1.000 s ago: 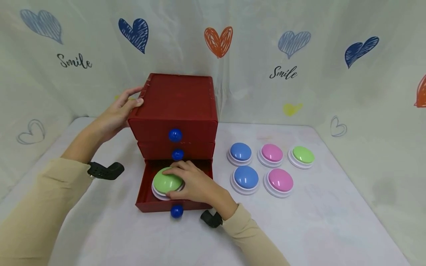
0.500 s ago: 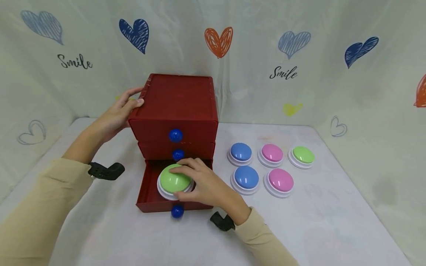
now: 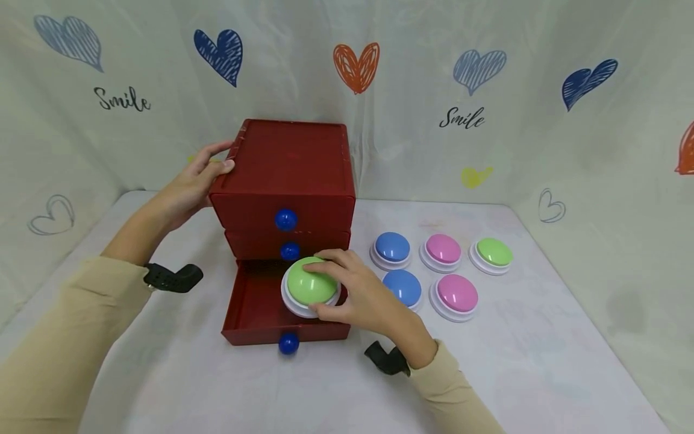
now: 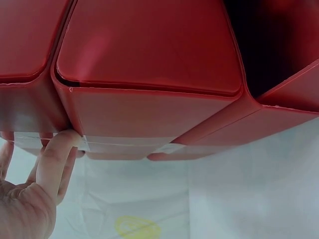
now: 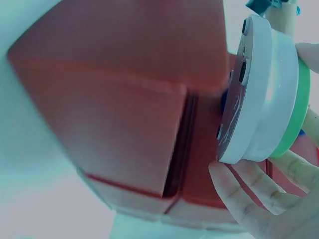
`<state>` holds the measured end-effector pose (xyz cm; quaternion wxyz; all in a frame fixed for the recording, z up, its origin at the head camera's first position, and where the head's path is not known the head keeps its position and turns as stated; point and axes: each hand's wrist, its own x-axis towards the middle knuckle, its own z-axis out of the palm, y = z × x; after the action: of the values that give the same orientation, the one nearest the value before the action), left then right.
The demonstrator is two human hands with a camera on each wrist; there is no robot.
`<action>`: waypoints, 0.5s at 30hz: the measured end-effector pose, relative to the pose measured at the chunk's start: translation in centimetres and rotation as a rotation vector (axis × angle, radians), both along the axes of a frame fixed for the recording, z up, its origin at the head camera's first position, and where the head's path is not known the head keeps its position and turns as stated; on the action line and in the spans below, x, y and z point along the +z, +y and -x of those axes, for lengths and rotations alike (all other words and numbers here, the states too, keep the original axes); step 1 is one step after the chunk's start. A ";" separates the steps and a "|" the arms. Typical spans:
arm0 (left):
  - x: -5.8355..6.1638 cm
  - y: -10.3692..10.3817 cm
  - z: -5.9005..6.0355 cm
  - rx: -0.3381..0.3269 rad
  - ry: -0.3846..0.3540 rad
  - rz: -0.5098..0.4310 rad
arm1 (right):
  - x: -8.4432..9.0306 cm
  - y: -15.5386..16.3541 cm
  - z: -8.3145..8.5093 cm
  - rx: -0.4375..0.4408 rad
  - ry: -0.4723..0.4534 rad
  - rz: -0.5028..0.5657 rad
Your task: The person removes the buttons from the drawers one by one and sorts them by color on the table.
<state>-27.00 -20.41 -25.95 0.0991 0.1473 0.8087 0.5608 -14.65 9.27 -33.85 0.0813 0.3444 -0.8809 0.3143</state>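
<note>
My right hand (image 3: 363, 294) grips a dome push button (image 3: 311, 283), green on a white base, between thumb and fingers. It is held above the right part of the pulled-out bottom drawer (image 3: 257, 334). In the right wrist view, the green button (image 5: 264, 94) shows its underside with dark feet, and the right fingers (image 5: 246, 199) reach round its edge. My left hand (image 3: 187, 187) touches the left side of the red drawer cabinet (image 3: 295, 157), its thumb by the top edge. In the left wrist view, a left fingertip presses the red side (image 4: 144, 114) near a seam.
Right of the cabinet stand two blue buttons (image 3: 393, 247), two pink buttons (image 3: 458, 293) and one green button (image 3: 494, 252) on the white table (image 3: 542, 337). The upper drawers are closed, with blue knobs (image 3: 285, 219). A heart-printed curtain (image 3: 406, 150) hangs behind.
My right hand has lifted the green button from the left part of the bottom drawer and carried it rightward and up. The left hand has stayed on the cabinet's side.
</note>
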 end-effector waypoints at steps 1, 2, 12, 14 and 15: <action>0.0 0.0 0.1 -0.002 0.000 -0.001 | 0.0 0.3 -0.1 -0.008 0.009 0.006; 0.0 0.0 0.0 -0.003 -0.001 -0.001 | 0.1 0.6 -0.1 -0.019 0.014 0.006; 0.3 0.0 0.0 -0.003 -0.009 0.019 | 0.3 4.6 -1.1 -0.104 0.042 0.028; 0.3 0.0 0.0 -0.005 -0.011 0.024 | 0.2 5.5 -1.4 -0.124 0.059 0.038; 0.3 0.0 0.0 -0.006 -0.010 0.026 | 0.2 6.0 -1.6 -0.133 0.068 0.045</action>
<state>-26.99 -20.40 -25.66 0.1069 0.1454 0.8148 0.5509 -13.07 15.24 -33.62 0.1394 0.2936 -0.8913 0.3161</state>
